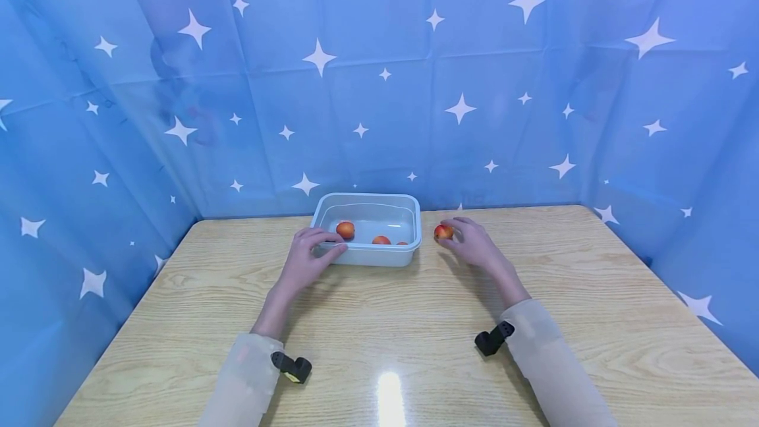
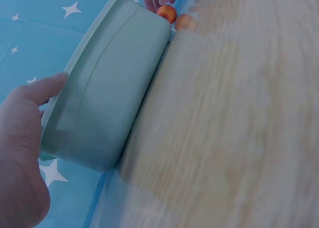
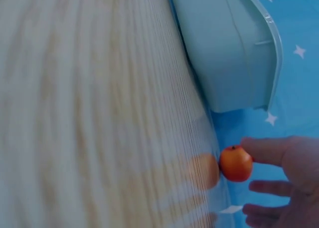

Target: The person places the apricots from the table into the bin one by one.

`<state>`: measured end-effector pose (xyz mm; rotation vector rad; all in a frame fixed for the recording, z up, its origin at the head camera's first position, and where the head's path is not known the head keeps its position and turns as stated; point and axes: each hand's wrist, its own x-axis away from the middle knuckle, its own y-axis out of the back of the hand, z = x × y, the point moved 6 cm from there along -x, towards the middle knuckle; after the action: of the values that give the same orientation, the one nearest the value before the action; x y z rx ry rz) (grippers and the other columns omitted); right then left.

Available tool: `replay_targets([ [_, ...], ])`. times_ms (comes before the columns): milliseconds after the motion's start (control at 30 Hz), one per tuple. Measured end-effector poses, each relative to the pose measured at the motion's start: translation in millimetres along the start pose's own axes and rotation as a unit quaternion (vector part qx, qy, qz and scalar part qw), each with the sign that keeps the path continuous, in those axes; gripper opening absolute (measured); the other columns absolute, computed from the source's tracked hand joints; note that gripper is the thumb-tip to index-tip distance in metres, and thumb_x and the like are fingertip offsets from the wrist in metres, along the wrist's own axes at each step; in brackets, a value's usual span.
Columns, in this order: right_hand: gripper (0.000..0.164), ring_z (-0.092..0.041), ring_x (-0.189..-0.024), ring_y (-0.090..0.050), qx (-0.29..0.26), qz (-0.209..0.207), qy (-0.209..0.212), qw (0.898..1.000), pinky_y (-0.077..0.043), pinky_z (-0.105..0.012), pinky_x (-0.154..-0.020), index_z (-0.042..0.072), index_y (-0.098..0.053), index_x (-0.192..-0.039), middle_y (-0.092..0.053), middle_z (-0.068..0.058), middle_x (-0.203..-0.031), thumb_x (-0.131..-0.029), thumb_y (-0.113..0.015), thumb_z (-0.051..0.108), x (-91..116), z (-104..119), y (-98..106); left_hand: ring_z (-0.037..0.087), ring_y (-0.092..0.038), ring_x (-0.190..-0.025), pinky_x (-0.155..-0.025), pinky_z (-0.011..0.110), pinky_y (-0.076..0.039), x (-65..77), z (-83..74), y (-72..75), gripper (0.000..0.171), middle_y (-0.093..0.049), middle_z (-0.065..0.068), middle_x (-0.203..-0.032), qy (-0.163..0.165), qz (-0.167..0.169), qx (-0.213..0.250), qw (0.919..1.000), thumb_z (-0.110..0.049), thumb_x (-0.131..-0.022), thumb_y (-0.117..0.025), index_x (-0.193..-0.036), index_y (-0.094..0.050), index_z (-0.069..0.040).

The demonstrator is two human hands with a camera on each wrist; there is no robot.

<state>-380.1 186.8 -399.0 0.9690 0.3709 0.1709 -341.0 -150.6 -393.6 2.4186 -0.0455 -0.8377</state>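
My left hand (image 1: pixel 307 259) holds the near left corner of a pale blue-grey plastic tub (image 1: pixel 375 256), thumb and fingers at the rim. Inside the tub lie a red-orange apple (image 1: pixel 346 230), a second apple (image 1: pixel 381 240) and part of another one behind the near wall. To the right of the tub, my right hand (image 1: pixel 472 242) pinches a small red and yellow apple (image 3: pixel 236 163) low at the tabletop. Its thumb overlaps the fruit in the right wrist view, where the other visible fingers extend past the thumb's underside.
The tub stands near the back edge of a light wood-grain table (image 1: pixel 379 321). A blue curtain (image 1: pixel 379 97) with white stars hangs behind and at both sides. Black wrist cameras sit on both sleeves. A bright light reflection shows at the table's front.
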Motion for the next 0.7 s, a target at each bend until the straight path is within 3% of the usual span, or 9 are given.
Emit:
replay_targets([
  [400,0.046,-0.046,-0.129,-0.049,-0.022,0.018,-0.021,0.999,-0.04,-0.061,-0.107,-0.004,-0.057,-0.137,-0.057,-0.027,-0.136,-0.098,-0.068,0.016,-2.3,-4.5,-2.0,0.025,-0.06,-0.107,-0.118,0.051,-0.024,-1.2,-1.3,-0.2,0.013,-0.073,0.001,-0.096,-0.008,-0.001,0.01,0.9999,-0.02,-0.089,-0.08,-0.098,-0.078,-0.011],
  [567,0.042,-0.04,-0.111,-0.059,-0.015,0.028,-0.032,0.999,-0.05,-0.053,-0.093,-0.003,-0.06,-0.133,-0.062,-0.025,-0.127,-0.096,-0.069,0.014,-2.3,-5.2,-2.7,0.026,-0.059,-0.107,-0.118,0.05,-0.024,-0.8,-1.7,0.1,0.013,-0.073,0.001,-0.096,-0.005,0.0,0.008,1.0,-0.021,-0.089,-0.079,-0.098,-0.078,-0.011],
  [700,0.038,-0.033,-0.097,-0.06,-0.014,0.036,-0.039,0.998,-0.052,-0.047,-0.084,-0.002,-0.063,-0.129,-0.066,-0.021,-0.117,-0.094,-0.07,0.011,-2.2,-7.0,-3.8,0.026,-0.059,-0.107,-0.118,0.05,-0.024,-0.6,-1.4,0.0,0.013,-0.073,0.001,-0.096,-0.003,0.001,0.007,1.0,-0.021,-0.089,-0.079,-0.098,-0.078,-0.011],
])
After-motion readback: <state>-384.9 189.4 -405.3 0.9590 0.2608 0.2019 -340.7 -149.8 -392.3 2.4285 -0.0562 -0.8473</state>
